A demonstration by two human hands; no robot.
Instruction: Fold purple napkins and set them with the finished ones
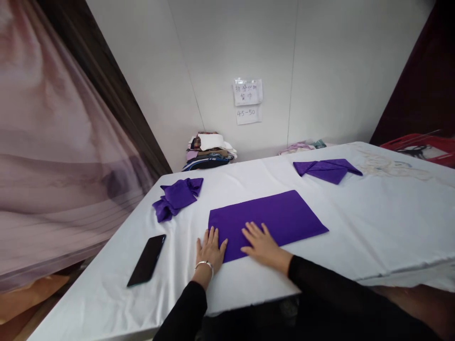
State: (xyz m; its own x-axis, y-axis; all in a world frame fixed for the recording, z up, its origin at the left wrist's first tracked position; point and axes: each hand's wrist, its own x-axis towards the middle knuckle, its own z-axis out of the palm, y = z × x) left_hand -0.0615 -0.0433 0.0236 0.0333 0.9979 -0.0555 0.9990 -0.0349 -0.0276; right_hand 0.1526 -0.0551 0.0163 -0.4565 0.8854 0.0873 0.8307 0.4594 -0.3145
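A purple cloth napkin (pixel 273 215), folded into a flat rectangle, lies in the middle of the white-covered table (pixel 355 222). My left hand (pixel 210 251), with a silver bangle at the wrist, rests flat at the napkin's near left corner, fingers spread. On the napkin's near edge lies my right hand (pixel 262 245), palm down with the fingers apart. Neither hand grips anything. To the left sits a second purple cloth (pixel 178 196), folded into a bow-like shape. A third purple cloth (pixel 327 169), folded to a point, is at the far right.
A black phone (pixel 147 260) lies on the left of the table. Behind the far edge are stacked folded clothes (pixel 208 151) and a wall with paper signs (pixel 248 92). White cords (pixel 391 166) lie far right, near a red container (pixel 426 147). A pink curtain (pixel 53 142) hangs left.
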